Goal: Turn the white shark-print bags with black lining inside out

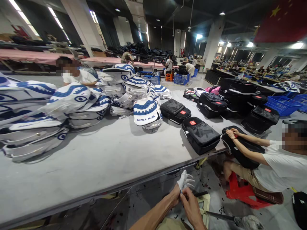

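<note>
My two hands meet low in the view, below the front edge of the grey table (107, 159). A white glove (185, 180) sticks up from my left hand (174, 195), its fingers splayed. Whether my fingers are inside it or only around it, I cannot tell. My right hand (193, 207) pinches the glove at its cuff, right against my left hand. Both hands are over the dark floor, apart from the table.
White and blue shark-print backpacks (146, 111) are piled on the table's left and middle; black backpacks (200, 134) lie to the right. A seated co-worker on a red stool (242, 191) handles a black bag (240, 147). Another person (76, 75) sits behind the pile. Blue crates (283, 105) stand beyond.
</note>
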The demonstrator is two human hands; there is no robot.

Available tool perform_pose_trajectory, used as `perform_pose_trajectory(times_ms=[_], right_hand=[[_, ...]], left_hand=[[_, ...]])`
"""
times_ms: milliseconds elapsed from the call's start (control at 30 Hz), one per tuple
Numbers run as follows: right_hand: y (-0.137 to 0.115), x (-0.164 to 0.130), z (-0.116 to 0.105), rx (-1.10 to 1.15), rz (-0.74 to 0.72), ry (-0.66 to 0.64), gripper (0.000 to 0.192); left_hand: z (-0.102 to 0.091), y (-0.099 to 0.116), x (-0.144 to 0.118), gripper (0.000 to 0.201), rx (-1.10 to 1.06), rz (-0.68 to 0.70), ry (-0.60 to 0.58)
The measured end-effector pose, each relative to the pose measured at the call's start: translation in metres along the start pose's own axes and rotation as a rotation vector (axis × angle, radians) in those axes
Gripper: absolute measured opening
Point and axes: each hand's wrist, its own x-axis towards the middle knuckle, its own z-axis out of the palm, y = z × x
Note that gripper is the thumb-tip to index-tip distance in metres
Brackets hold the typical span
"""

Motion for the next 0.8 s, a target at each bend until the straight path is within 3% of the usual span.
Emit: perform_pose_trajectory(times_ms=[133, 233, 367, 567, 667, 800], right_hand=[[0.009, 0.002, 0.002, -0.060, 0.070, 0.109, 0.038], [0.014, 0.001, 0.004, -0.120, 0.042, 0.143, 0.038], [0.012, 0.002, -0.002, -0.119, 0.009, 0.171, 0.051], [-0.003, 0.003, -0.008, 0.154, 0.049, 0.032, 0.064], [-0.010, 0.002, -0.003, 0.225, 0.019, -0.050, 0.063], [-0.012, 0.000, 0.002, 0.243, 0.014, -0.103, 0.059]], left_hand=[[0.006, 0.007, -0.006, 0.094, -0.105, -0.105, -0.065], [0.015, 0.016, -0.006, 0.094, -0.161, -0.066, -0.058], [0.027, 0.027, -0.004, 0.076, -0.254, -0.021, 0.061], [0.023, 0.040, 0.000, 0.039, -0.453, -0.071, 0.271], [0.017, 0.043, 0.004, 0.048, -0.461, 0.035, 0.282], [0.006, 0.036, 0.012, 0.071, -0.462, 0.156, 0.134]])
